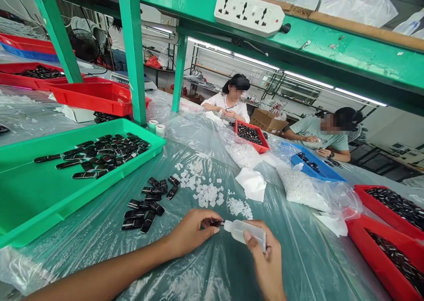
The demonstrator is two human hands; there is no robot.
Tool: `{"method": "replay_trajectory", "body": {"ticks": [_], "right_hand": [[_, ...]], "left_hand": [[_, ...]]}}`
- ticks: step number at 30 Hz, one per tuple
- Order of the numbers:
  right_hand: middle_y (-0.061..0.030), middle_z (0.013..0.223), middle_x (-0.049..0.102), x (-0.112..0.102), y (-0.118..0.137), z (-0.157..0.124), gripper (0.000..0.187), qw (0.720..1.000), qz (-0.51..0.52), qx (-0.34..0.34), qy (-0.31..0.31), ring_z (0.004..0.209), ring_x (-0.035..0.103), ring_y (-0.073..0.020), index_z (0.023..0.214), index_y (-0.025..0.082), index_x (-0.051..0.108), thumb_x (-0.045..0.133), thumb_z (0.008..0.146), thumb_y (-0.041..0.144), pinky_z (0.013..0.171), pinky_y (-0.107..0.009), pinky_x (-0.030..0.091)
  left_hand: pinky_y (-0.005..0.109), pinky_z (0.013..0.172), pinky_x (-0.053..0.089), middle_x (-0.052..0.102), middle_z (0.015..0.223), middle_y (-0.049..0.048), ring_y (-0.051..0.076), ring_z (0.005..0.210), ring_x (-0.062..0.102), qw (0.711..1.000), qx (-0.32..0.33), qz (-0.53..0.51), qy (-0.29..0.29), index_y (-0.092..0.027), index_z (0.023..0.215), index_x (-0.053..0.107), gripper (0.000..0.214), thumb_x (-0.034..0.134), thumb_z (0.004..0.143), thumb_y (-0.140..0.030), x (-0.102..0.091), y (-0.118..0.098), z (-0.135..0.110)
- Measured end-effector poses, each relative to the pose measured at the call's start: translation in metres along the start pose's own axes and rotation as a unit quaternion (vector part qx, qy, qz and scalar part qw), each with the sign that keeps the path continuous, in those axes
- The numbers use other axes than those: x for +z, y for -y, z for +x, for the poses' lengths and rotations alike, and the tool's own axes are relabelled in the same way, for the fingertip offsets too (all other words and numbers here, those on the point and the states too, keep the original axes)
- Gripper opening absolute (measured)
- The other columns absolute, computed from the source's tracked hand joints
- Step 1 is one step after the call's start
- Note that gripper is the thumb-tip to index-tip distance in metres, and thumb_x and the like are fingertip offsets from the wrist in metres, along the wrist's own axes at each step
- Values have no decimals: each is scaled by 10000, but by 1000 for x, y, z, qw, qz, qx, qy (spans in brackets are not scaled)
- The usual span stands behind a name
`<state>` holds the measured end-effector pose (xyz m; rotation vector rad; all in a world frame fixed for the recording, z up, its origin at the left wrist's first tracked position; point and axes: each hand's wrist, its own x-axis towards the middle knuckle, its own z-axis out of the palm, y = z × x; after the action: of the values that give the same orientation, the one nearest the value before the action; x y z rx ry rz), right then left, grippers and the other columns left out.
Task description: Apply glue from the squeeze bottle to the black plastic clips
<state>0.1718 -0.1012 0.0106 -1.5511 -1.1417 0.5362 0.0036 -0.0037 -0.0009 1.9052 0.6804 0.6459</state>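
Observation:
My right hand (266, 254) is closed around a translucent white squeeze bottle (243, 232), its nozzle pointing left. My left hand (194, 230) pinches a small black part (216, 223), mostly hidden by the fingers, right at the bottle's tip. Just beyond my hands lie loose white translucent pieces (208, 194) and a patch of smaller white bits (239, 207). A small pile of flat black parts with a shiny strip (144, 208) sits to the left of them.
A green tray (66, 208) of black parts stands at the left. Red bins (367, 243) line the right edge. Bags of white pieces (301, 188) lie ahead. A green frame (134, 58) with a power strip (248, 11) crosses above. Two people sit across the table.

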Motion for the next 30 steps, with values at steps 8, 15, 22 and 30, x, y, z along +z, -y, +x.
{"method": "replay_trajectory", "body": {"ticks": [8,15,22,30], "right_hand": [[-17,675,584,3,9,-4,334,999,7,32,-15,565,487,-142,786,185,590,588,714,511,459,-219,330],[-16,664,591,4,11,-4,327,1000,-3,16,-17,555,494,-144,774,184,594,584,715,506,464,-224,344],[-13,653,597,5,10,-4,314,1000,-7,-1,-27,557,501,-143,793,178,585,581,725,485,475,-219,373],[-19,646,591,3,9,-3,311,999,-12,-7,-31,543,497,-146,776,172,588,589,722,478,455,-223,377]], "left_hand": [[213,711,453,686,947,19,168,844,618,999,3,-45,26,-209,1016,671,231,521,841,-226,0,2,2],[206,705,454,696,967,-3,167,849,632,1000,12,14,15,-257,1039,669,258,522,837,-197,1,0,1],[194,668,449,698,968,12,173,847,634,1000,8,15,14,-219,1013,674,237,513,839,-214,-1,-1,1],[201,669,456,695,966,13,174,845,632,1000,4,1,18,-228,1028,670,244,515,840,-219,-1,-4,0]]}}
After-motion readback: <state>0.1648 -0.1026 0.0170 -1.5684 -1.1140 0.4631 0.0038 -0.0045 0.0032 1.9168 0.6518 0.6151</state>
